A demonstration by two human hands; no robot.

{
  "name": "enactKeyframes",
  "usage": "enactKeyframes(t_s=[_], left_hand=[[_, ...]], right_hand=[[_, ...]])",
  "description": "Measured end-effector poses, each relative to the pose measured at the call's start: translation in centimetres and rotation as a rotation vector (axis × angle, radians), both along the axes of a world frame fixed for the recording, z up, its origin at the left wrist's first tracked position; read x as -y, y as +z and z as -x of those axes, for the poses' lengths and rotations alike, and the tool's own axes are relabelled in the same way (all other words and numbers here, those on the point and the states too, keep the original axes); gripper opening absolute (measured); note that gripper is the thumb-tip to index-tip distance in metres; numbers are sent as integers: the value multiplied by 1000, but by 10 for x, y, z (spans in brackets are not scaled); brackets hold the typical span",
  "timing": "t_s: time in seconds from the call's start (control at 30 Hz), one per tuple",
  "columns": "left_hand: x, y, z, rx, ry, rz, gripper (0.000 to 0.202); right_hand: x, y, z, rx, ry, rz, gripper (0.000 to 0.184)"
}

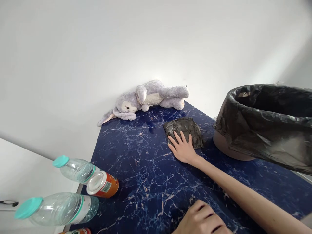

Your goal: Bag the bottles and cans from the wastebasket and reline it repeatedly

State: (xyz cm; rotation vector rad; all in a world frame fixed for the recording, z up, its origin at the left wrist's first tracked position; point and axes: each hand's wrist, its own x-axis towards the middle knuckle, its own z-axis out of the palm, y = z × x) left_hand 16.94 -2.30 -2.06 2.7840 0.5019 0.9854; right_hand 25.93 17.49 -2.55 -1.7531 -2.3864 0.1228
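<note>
My right hand (182,149) lies flat with its fingers spread on a folded black plastic bag (187,125). The bag rests crumpled on a blue marble-patterned table (136,156). Low in the view, my left hand (203,221) is closed, its knuckles up and its fingers curled under; the bottom edge cuts it off. Whatever may be inside those fingers is hidden. To the right of the bag stands a round bin (226,146), its rim covered by a black bin liner (268,126) that hangs down over the side.
A grey plush rabbit (152,94) lies on its side at the table's far end, by the white wall. Along the left edge stand two clear bottles (75,167) with turquoise caps and an orange canister (107,185). Part of another orange container (78,231) shows below.
</note>
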Motion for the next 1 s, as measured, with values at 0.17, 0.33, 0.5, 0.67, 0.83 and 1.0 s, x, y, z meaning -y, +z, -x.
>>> enactKeyframes(t_s=[0.17, 0.33, 0.5, 0.67, 0.83, 1.0], left_hand=[[1, 5, 1, -34, -4, 26, 11], [2, 2, 1, -82, -14, 69, 11], [3, 0, 2, -111, -13, 108, 16], [3, 3, 1, -41, 6, 78, 19], [1, 8, 1, -115, -9, 48, 13], [2, 13, 2, -128, 6, 33, 13]], right_hand=[[-31, -1, -22, 8, 5, 37, 67], [-60, -2, -52, 8, -8, 53, 69], [-78, -2, -74, -7, 8, 55, 69], [-77, 10, -81, -13, -22, 11, 69], [-46, 18, -62, -7, -74, -52, 73], [11, 38, -40, 8, -48, -14, 79]])
